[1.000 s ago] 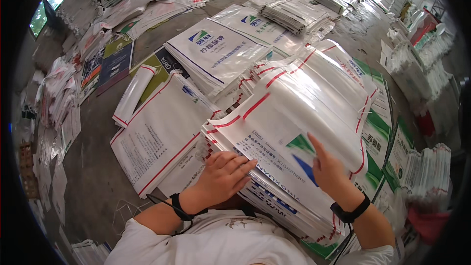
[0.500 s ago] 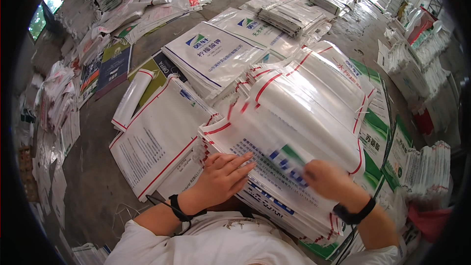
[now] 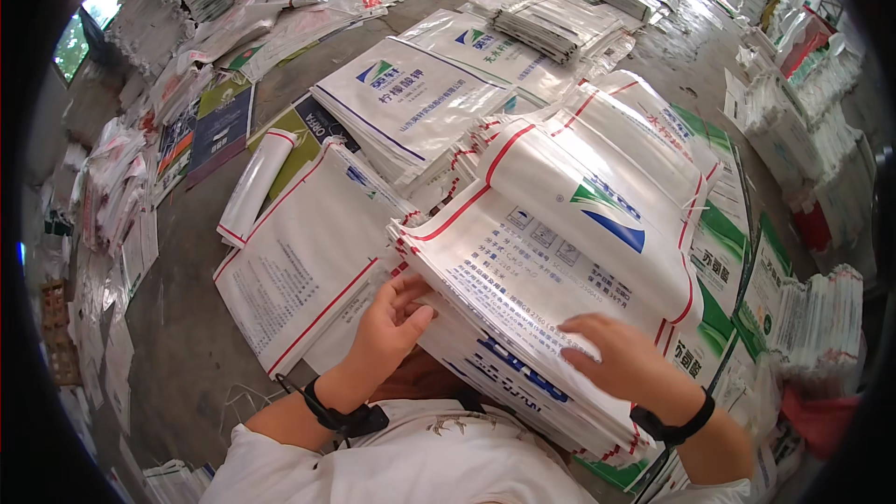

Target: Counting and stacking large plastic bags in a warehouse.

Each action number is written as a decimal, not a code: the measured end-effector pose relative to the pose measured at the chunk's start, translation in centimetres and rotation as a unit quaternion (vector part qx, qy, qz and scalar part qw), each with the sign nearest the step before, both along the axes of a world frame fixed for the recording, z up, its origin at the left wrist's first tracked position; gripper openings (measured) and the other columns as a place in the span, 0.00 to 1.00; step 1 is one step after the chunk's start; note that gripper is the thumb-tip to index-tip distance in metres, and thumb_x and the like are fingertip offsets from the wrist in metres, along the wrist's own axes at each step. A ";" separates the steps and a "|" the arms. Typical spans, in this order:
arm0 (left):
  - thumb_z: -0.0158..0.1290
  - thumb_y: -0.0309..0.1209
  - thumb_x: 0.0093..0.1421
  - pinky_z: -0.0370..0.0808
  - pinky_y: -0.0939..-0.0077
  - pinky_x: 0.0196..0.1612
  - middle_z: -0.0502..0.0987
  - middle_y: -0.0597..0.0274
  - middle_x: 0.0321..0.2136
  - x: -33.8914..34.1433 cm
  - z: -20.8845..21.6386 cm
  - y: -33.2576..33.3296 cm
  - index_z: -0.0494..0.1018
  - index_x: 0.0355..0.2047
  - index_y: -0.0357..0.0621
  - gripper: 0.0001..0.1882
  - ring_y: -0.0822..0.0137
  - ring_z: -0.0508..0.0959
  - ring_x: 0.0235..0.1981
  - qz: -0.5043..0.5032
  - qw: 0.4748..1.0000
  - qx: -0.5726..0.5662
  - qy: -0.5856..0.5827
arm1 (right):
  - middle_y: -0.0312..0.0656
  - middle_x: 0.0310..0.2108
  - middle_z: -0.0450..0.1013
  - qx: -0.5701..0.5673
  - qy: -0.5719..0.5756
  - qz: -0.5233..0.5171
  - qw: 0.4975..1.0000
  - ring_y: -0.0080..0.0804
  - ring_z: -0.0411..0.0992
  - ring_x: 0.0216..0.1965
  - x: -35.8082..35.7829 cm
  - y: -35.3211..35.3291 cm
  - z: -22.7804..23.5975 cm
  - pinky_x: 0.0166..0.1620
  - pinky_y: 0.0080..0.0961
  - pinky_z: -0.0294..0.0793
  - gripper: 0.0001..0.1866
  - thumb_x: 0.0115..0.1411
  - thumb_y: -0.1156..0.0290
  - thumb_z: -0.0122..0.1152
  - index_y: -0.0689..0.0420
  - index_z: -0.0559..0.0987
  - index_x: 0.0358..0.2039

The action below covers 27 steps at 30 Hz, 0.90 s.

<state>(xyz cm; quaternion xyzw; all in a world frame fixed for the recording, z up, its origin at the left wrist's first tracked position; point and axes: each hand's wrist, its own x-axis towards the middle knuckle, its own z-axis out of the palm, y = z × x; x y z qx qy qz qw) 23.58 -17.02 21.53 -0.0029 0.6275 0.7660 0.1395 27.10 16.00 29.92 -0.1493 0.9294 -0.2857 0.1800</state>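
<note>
A thick stack of white woven plastic bags [image 3: 523, 378] with red-striped edges lies right in front of me. Its top bag [image 3: 560, 266] bears dark print and a green-and-blue logo, and its far part bulges up in a curve. At the stack's left edge is my left hand [image 3: 397, 317], its fingertips bent at the bag edges and its thumb apart from them. Over the near right part of the top bag, my right hand [image 3: 627, 355] has its fingers stretched out and grips nothing. Whether its fingertips touch the bag is hard to tell.
More printed white bags lie in a pile [image 3: 303, 261] at the left, with a rolled white bag [image 3: 258, 187] beside it. Flat bags [image 3: 401, 98] lie beyond the stack. Green-and-white bags [image 3: 723, 271] spread at the right, near bundled stacks [image 3: 817, 322]. Grey concrete floor [image 3: 187, 261] shows between piles.
My left hand has slid from the top bag's face to the stack's left edge. My right hand is lower and no longer blurred. The top bag's logo and print now show where a plain white curve was.
</note>
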 end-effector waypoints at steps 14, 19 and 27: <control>0.54 0.35 0.71 0.77 0.63 0.61 0.71 0.53 0.61 -2.2 3.0 6.7 0.61 0.65 0.38 0.27 0.61 0.75 0.59 -0.215 0.925 0.106 -0.294 | 0.51 0.59 0.71 -0.019 -0.034 0.042 0.998 0.50 0.74 0.55 1.4 -3.3 1.8 0.56 0.41 0.75 0.29 0.64 0.62 0.61 0.57 0.70 0.64; 0.55 0.35 0.70 0.78 0.69 0.58 0.72 0.57 0.58 -2.2 3.2 6.8 0.62 0.65 0.40 0.27 0.65 0.76 0.58 -0.209 0.936 0.165 -0.232 | 0.50 0.53 0.76 -0.083 -0.058 -0.073 0.992 0.48 0.74 0.54 0.1 -2.3 1.3 0.55 0.38 0.75 0.27 0.63 0.58 0.66 0.58 0.77 0.58; 0.58 0.36 0.69 0.76 0.70 0.59 0.72 0.57 0.59 -2.4 3.0 7.4 0.61 0.65 0.41 0.29 0.67 0.74 0.59 -0.205 0.937 0.171 -0.224 | 0.49 0.52 0.77 -0.082 0.004 -0.061 0.995 0.45 0.78 0.47 -1.4 -1.8 1.3 0.51 0.36 0.77 0.25 0.62 0.58 0.68 0.56 0.79 0.56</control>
